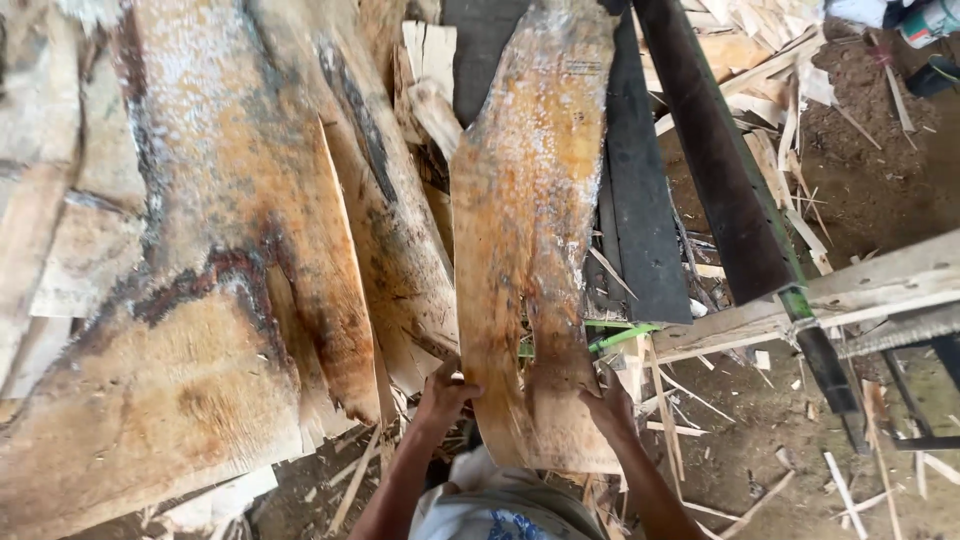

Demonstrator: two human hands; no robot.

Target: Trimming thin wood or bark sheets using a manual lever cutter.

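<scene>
A long, curved sheet of orange-brown wood veneer [525, 230] runs from the top centre down toward me, with a split near its lower end. My left hand [443, 392] grips its lower left edge. My right hand [610, 403] grips its lower right edge. To its left lies a wide stack of similar stained veneer sheets [220, 250], overlapping one another.
A dark metal frame and a long dark beam [715, 170] stand just right of the sheet. A pale wooden plank [850, 290] crosses at the right. Wood strips and splinters [780, 100] litter the dirt floor [870, 190]. A green strip [620, 336] lies under the sheet.
</scene>
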